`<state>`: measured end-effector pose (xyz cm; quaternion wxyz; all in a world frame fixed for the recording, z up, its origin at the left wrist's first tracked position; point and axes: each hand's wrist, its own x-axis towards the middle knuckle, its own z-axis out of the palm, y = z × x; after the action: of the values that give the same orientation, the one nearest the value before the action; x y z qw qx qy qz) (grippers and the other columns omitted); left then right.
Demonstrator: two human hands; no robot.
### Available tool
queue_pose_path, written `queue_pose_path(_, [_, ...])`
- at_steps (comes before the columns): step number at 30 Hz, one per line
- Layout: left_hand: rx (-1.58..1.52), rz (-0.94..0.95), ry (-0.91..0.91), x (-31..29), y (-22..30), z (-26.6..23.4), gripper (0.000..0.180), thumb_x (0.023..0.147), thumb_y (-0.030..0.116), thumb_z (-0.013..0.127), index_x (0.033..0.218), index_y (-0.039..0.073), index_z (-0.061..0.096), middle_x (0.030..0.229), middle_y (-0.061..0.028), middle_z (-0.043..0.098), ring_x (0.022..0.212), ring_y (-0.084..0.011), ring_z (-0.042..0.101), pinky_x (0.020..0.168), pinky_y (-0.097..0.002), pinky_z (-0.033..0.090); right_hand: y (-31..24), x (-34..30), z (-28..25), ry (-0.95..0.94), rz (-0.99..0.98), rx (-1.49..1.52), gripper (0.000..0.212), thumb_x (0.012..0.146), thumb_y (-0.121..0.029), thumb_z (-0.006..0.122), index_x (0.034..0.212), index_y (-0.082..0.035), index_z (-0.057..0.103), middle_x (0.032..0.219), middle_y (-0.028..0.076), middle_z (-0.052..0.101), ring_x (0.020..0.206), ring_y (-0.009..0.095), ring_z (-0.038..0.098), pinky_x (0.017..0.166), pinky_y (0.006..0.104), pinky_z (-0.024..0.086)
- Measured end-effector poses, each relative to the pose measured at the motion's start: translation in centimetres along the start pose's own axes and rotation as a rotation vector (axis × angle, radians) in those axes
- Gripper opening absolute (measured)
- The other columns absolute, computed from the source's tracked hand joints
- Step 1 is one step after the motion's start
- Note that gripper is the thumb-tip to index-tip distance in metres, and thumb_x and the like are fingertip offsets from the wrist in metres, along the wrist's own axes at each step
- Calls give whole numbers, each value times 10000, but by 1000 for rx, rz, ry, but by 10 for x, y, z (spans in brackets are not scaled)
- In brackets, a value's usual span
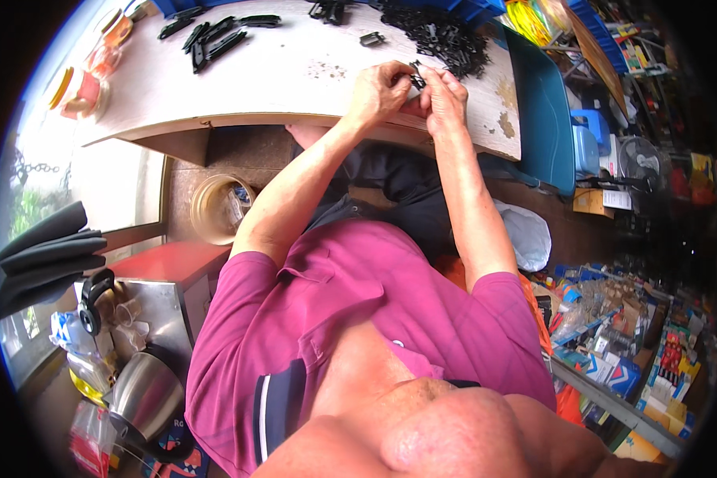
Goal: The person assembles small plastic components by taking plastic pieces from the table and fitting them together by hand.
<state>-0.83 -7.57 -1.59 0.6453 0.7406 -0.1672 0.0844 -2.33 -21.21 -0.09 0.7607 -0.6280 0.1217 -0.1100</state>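
Observation:
My left hand (377, 93) and my right hand (444, 97) meet above the near part of a pale worktable (295, 94). Between their fingertips is a small black plastic part (417, 80), pinched from both sides; the fingers cover much of it, so its exact kind cannot be made out. Just beyond my right hand spreads a heap of small black plastic pieces (438, 38). One separate dark piece (371, 38) lies beyond my left hand. Farther left on the tabletop rest several longer black pieces (215, 36), loosely grouped.
Orange-lidded jars (80, 94) stand at the table's left end. A teal bin (543, 111) adjoins its right end. Below, on the floor, is a round bucket (221, 209). A metal kettle (145, 390) is at lower left, and crowded shelves (613, 334) fill the right.

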Motion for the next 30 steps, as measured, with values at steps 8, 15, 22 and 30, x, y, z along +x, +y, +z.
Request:
queue_pose_path(8, [-345, -240, 75, -3, 22, -18, 166, 883, 80, 596, 969, -35, 680, 747, -103, 698, 635, -132, 676, 597, -262, 557, -3, -6, 4, -52, 117, -14, 172, 825, -150, 745, 848, -29, 626, 495, -13, 489, 373, 84, 422, 386, 247, 399])
queue_pose_path(15, [-456, -373, 22, -2, 24, -27, 182, 906, 90, 591, 989, -57, 660, 818, -115, 697, 669, -141, 690, 594, -256, 570, -4, -12, 8, -114, 79, -33, 187, 832, -167, 743, 837, -23, 625, 481, 3, 483, 359, 116, 437, 416, 280, 443])
queue_pose_path(22, [899, 269, 317, 58, -14, -132, 328, 796, 77, 580, 1098, 167, 671, 1082, -112, 657, 1012, -328, 590, 817, -461, 514, -9, -14, 13, -147, 116, 66, 155, 868, -150, 680, 837, -51, 564, 484, 19, 477, 418, 166, 540, 497, 401, 568])
queue_pose_path(30, [1340, 307, -10, 98, -58, -212, 179, 878, 129, 520, 1009, 84, 634, 942, -162, 657, 911, -364, 647, 692, -485, 561, -9, -17, 14, -123, 126, 44, 155, 890, -135, 644, 830, -41, 535, 461, 30, 461, 379, 162, 517, 438, 385, 539])
